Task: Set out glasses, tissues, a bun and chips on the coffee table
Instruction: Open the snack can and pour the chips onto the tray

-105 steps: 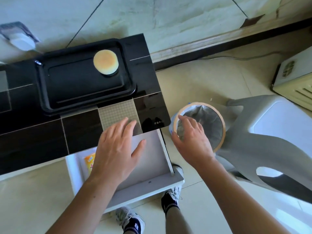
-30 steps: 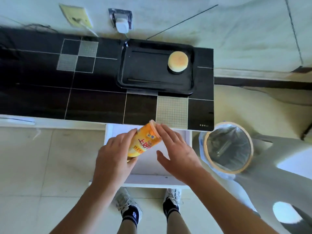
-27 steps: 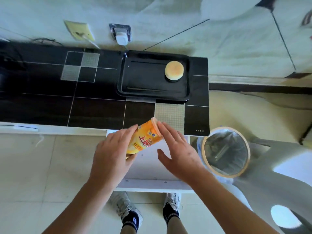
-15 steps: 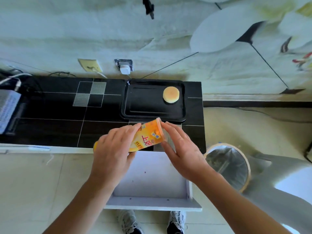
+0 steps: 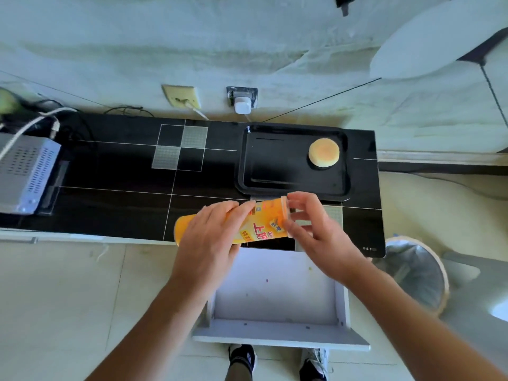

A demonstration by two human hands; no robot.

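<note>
An orange chips can lies nearly level above the front edge of the black coffee table. My left hand grips its body. My right hand pinches the lidded end of the can with its fingertips. A round bun sits at the right end of a black tray on the table. No glasses or tissues are in view.
A white drawer stands open under the table, above my feet. A lined bin and a grey stool stand at the right. A grey box with cables sits on the table's left end. Wall sockets are behind.
My left hand took the chips can out of the drawer and raised it to the table's edge. My right hand came to the can's lidded end. The view tilted up.
</note>
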